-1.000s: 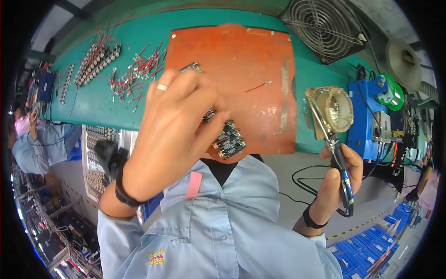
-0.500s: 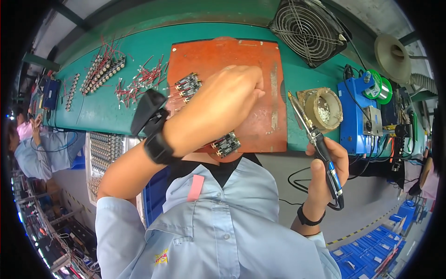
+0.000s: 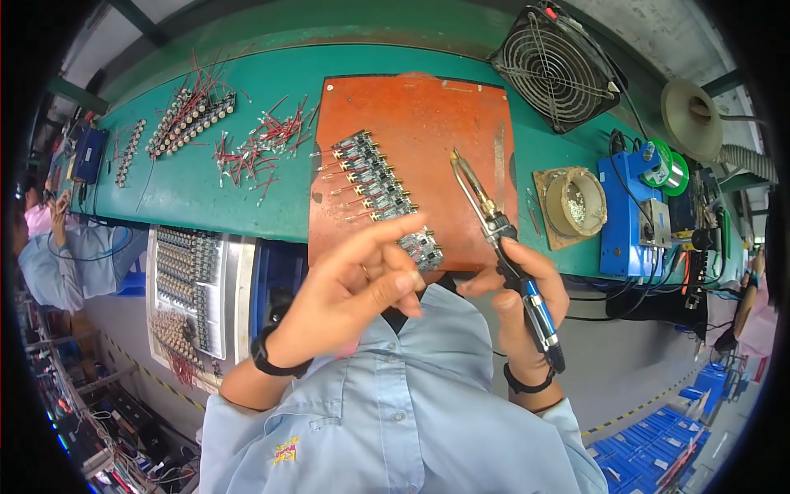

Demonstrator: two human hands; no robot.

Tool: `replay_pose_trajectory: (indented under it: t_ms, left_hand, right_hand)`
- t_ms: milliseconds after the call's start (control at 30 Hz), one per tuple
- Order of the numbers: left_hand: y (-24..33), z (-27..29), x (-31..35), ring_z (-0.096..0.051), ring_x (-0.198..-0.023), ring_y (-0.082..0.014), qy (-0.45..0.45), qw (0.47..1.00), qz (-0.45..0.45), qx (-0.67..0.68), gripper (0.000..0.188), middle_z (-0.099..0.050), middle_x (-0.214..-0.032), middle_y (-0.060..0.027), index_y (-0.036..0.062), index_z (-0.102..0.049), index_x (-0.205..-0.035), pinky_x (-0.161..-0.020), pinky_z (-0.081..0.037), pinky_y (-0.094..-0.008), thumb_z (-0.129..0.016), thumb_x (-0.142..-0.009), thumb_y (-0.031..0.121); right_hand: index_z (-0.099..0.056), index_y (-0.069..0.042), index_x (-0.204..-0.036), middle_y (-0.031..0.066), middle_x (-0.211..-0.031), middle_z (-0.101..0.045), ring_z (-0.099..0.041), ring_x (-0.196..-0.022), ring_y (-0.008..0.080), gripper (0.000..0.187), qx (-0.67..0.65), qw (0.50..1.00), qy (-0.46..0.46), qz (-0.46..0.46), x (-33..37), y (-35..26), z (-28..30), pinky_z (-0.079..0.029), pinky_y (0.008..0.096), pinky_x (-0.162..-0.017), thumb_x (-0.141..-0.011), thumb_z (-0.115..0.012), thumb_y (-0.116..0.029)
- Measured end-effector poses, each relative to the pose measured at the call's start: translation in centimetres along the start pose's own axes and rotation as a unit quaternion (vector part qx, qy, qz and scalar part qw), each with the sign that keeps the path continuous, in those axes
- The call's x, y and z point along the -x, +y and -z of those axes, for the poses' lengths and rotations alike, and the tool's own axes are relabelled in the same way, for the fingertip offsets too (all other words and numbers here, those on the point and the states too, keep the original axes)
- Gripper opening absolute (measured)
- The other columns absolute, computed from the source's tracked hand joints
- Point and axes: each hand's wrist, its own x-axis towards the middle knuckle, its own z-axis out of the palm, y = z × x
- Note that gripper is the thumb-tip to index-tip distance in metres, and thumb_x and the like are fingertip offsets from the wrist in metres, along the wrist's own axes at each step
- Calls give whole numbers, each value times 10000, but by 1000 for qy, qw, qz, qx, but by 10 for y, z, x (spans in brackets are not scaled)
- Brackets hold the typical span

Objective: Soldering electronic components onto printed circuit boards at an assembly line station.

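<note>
**Iron in right hand, tip angled up-left over the orange mat; left hand beside the board row**

Your right hand (image 3: 531, 305) is closed around the handle of the soldering iron (image 3: 497, 226), thumb on one side and fingers on the other. Long axis of the iron: diagonal, from the black handle end at lower right, near your wrist, to the metal tip at upper left. The tip points away from your body and slightly leftward; a thin metal tube runs alongside the heated end. The tip lies over the orange mat (image 3: 411, 107), right of the boards and apart from them. Height above the mat: cannot tell.

Your left hand (image 3: 362, 284) has its index finger stretched rightward, apart from the thumb; the other fingers curl loosely. That index finger overlaps the lower part of the row of circuit boards (image 3: 374, 181); contact cannot be told. The row slants from upper left to lower right, gold connectors facing right, thin wires leaving on the left.

Farther out, left: a scatter of red wires (image 3: 267, 136) on the green bench (image 3: 189, 198). Right: a round cup (image 3: 562, 210) on a square base, then a blue unit (image 3: 621, 222) with a green-rimmed reel. Beyond the mat's upper right corner: a black fan (image 3: 555, 70), tilted.
</note>
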Motion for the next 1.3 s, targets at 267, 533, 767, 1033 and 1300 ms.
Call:
replay_pose_trajectory:
  t_ms: [267, 533, 767, 1033, 1300]
  left_hand:
    - [-10, 6, 10, -626, -861, -136, -44, 996, 37, 72, 387, -595, -955, -63, 1, -407, -1322, -751, -542, -273, -527, -954, 26]
    - [-20, 7, 15, -624, -898, -160, -33, 999, 9, -12, 360, -595, -962, -95, -7, -419, -1243, -745, -547, -301, -565, -914, -18]
    - [-25, 0, 5, -612, -918, -159, -38, 994, -102, 9, 237, -585, -997, -83, -16, -515, -1126, -775, -524, -302, -591, -901, -14]
    - [-27, -2, 3, -636, -911, -193, 5, 978, -159, -132, 132, -629, -997, -109, 0, -601, -966, -770, -517, -321, -646, -844, -20]
    - [-24, -2, 2, -647, -825, -252, 51, 812, -322, -484, 207, -643, -818, -77, 28, -624, -867, -712, -507, -334, -705, -699, -64]
  right_hand:
    - [-472, 33, -1259, 151, -856, -664, -672, -832, 222, 494, 71, 997, -27, 15, -7, -4, -24, -550, 340, -735, -906, -650, -265]
    - [-467, 30, -1262, 114, -868, -640, -630, -798, 153, 431, 120, 991, -52, 13, -13, -3, -27, -526, 284, -702, -888, -635, -101]
    - [-478, 17, -1269, 72, -932, -633, -603, -836, 100, 442, -143, 989, -24, -22, -9, -1, -33, -502, 250, -743, -869, -662, -22]
    - [-470, 32, -1263, 68, -891, -624, -592, -791, 112, 441, 20, 1000, -11, -2, 3, -3, -33, -495, 252, -710, -874, -661, -51]
    - [-451, 20, -1268, 74, -783, -598, -556, -707, 104, 479, -32, 998, -45, -9, -3, -5, -21, -448, 232, -659, -853, -674, -66]
